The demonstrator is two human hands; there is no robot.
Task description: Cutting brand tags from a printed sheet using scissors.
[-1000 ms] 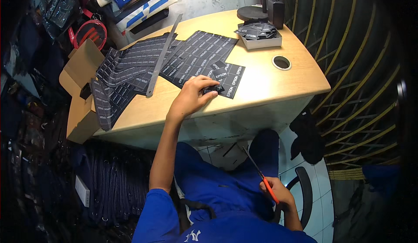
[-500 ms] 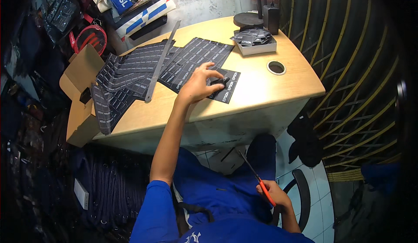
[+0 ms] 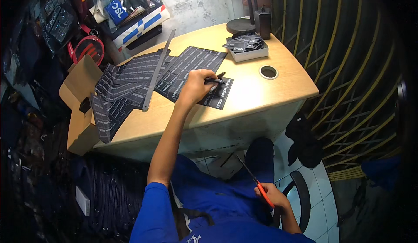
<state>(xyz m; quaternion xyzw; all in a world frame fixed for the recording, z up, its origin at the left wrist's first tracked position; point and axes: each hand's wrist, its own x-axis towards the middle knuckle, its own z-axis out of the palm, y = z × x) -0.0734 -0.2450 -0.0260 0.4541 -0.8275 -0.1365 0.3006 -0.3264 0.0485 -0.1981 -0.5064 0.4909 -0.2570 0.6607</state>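
“Two hands?”

“Two. The left hand [image 3: 197,86] has its thumb and fingers pinched on small dark pieces [image 3: 216,81]; the right hand [image 3: 272,195] is wrapped round one pair of scissors [image 3: 264,194].”

“How many pieces?”

“I can't tell; they overlap.”

“On the desk [image 3: 244,93]?”

“One metal ruler [image 3: 156,74], one tape roll [image 3: 268,78], one white box [image 3: 251,56] heaped with patches [image 3: 244,43], one open cardboard box [image 3: 78,135]. Several printed sheets [image 3: 219,100], too overlapped to count.”

“Where are the pieces, exactly?”

“Between the left thumb and fingertips, jutting past them to the right, over a sheet near the desk's front edge. Whether they touch it, I can't tell.”

“And the scissors?”

“Handles within the right fingers, blades pointing toward the desk.”
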